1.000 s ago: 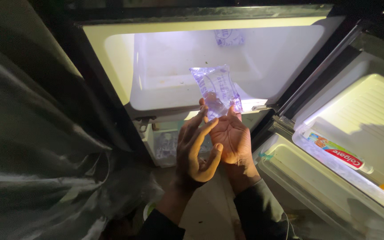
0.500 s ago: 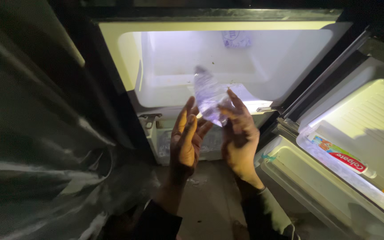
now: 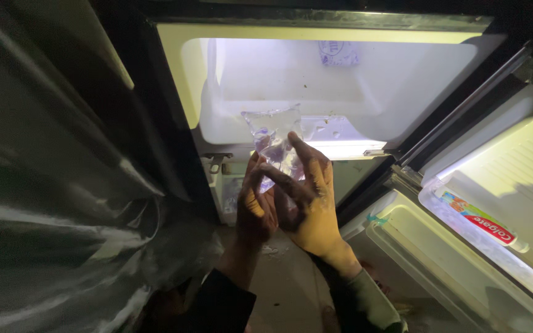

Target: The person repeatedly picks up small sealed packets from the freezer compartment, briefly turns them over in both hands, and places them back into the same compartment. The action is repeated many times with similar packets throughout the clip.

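I hold a clear plastic water sachet with purple print in front of the open freezer compartment of a small fridge. My right hand wraps over the sachet's lower part from the right. My left hand presses against it from the left and below. The sachet's top corner reaches just above the freezer's lower lip. Another sachet lies at the back of the lit white freezer.
The open fridge door stands at the right, with a toothpaste tube on its shelf and a clear plastic bin below. A dark crumpled sheet fills the left. The lower fridge compartment is dim behind my hands.
The sachet dropped from upright above my fingertips into both hands, which closed together around it. My right hand turned palm-down over it. The view shifted slightly, moving the fridge rightward.
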